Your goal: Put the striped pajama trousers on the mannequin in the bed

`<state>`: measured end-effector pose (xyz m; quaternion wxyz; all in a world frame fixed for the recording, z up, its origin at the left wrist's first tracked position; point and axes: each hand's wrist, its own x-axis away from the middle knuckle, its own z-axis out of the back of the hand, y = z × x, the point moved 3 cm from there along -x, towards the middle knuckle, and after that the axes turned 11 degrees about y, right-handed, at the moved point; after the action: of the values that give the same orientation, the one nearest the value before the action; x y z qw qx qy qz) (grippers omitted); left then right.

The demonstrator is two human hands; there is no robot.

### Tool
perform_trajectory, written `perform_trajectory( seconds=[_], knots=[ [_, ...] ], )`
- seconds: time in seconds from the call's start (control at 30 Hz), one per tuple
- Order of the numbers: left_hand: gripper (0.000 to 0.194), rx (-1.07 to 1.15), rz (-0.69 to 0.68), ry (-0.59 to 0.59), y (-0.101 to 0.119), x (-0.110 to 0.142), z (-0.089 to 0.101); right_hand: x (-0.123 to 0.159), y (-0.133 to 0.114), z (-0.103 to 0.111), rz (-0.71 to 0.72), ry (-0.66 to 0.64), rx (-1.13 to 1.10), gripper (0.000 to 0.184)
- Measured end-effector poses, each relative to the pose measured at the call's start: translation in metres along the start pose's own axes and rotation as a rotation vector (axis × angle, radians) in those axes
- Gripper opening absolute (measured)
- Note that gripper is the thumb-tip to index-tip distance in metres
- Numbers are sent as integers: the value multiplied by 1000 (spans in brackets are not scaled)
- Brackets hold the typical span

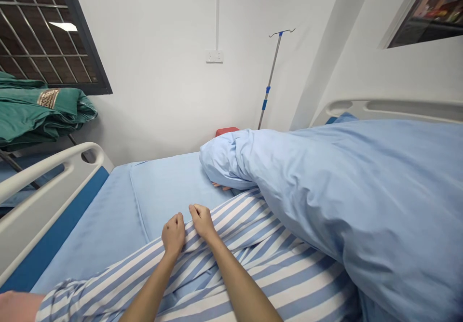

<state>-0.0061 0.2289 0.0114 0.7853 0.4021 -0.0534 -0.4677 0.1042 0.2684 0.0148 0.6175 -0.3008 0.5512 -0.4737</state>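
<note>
Right now the left hand point(173, 234) and the right hand point(202, 221) sit just beside each other, both curled nearly shut with the fingers sunk into a gathered fold of a blue-and-white striped shirt point(275, 269). The shirt lies across a hospital bed, its sleeve point(61, 300) stretching toward the lower left, where a bare arm point(18, 306) shows at the picture's edge. Its stripes run in rumpled diagonals. A few fingers point(220, 186) poke out beyond it, from under a bunched pale blue quilt point(361, 206) that covers the right side of the bed; whose they are is hidden. Beneath everything lies a smooth blue sheet point(170, 187), edged by a white bed rail point(43, 182) with a dark blue panel. Past the bed, a red object point(227, 130) peeks from behind the quilt. A drip stand point(271, 81) leans against the white wall near a power socket point(214, 56), while green folded blankets point(36, 112) are piled below a barred window point(36, 33) at the left.
</note>
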Motion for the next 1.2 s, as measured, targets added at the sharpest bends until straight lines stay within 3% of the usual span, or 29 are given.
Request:
perform_trajectory(
  seconds=[0.17,0.4,0.53,0.67,0.77,1.0,1.2],
  knots=[
    [37,280,74,97,23,-7,-13,-6,4,3,-101,4,-180,42],
    [30,11,87,31,29,13,-35,-6,5,5,-151,67,-254,40],
    [31,-63,72,11,30,14,-33,-10,-2,9,-129,17,-24,39],
    [29,-101,35,-32,31,14,-35,-15,-10,24,99,-72,373,34],
    [31,-110,18,-13,30,14,-38,-17,-5,36,150,-81,432,35],
    [30,-51,5,-14,38,9,-37,-20,12,41,50,25,154,42],
    [31,333,75,34,75,4,-52,-31,16,47,-111,67,-169,39]
  ],
)
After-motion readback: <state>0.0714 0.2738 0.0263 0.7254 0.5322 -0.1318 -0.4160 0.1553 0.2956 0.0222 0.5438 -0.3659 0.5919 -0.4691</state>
